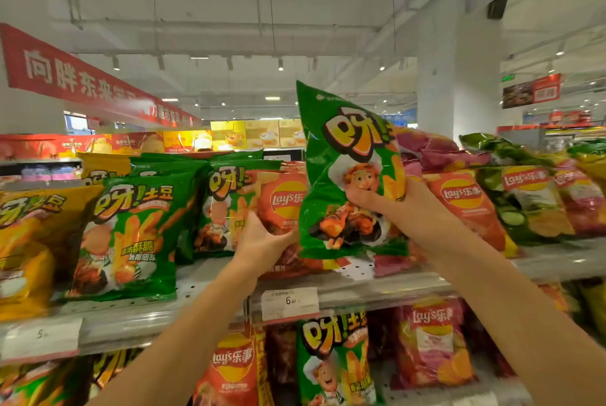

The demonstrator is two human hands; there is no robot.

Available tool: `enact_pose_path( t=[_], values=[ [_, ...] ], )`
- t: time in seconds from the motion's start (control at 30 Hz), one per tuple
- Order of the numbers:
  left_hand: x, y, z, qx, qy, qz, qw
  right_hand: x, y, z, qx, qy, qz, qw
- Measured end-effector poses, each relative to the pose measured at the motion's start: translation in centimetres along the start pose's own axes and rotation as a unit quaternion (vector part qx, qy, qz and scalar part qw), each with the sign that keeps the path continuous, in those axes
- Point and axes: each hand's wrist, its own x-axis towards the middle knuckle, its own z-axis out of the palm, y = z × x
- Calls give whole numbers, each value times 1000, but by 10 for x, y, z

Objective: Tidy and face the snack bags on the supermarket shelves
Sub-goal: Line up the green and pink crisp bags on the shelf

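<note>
My right hand [398,207] grips a green snack bag [341,156] by its right side and holds it upright above the top shelf [387,287], its front facing me. My left hand [262,241] grips the lower left edge of an orange-red Lay's bag [283,202] that stands on the shelf just left of the green bag. More green bags [131,235] stand in a row to the left, with yellow bags [26,248] at the far left.
Right of my hands lie orange-red, green and purple Lay's bags [521,199], leaning and piled unevenly. A price tag [290,304] sits on the shelf edge. The lower shelf holds more bags [334,359]. A white pillar [455,77] rises behind.
</note>
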Motion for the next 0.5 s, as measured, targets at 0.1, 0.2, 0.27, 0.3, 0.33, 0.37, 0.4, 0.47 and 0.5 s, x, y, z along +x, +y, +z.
enact_pose_path(
  t=[0.1, 0.2, 0.27, 0.3, 0.33, 0.37, 0.4, 0.47, 0.5],
  values=[
    [-1, 5, 19, -2, -31, -7, 999, -14, 5, -18, -27, 87, -17, 996],
    [0, 6, 34, 14, -55, -1, 998, -19, 16, -22, -52, 145, 6, 988],
    [4, 6, 41, 26, -71, 10, 997, -21, 20, -17, -73, 168, 16, 983],
    [6, 6, 43, 35, -83, 15, 996, -21, 22, -13, -82, 174, 17, 981],
    [7, 6, 43, 48, -97, 17, 994, -21, 24, -9, -90, 177, 14, 980],
    [7, 7, 38, 68, -114, 17, 991, -20, 25, -3, -95, 177, 9, 980],
    [4, 7, 30, 95, -131, 19, 987, -19, 26, 2, -98, 174, 3, 980],
    [-9, 4, 5, 161, -142, 46, 976, -14, 28, 16, -93, 167, -8, 981],
    [-18, 0, -10, 199, -124, 76, 969, -11, 27, 25, -91, 165, -11, 982]
  ],
)
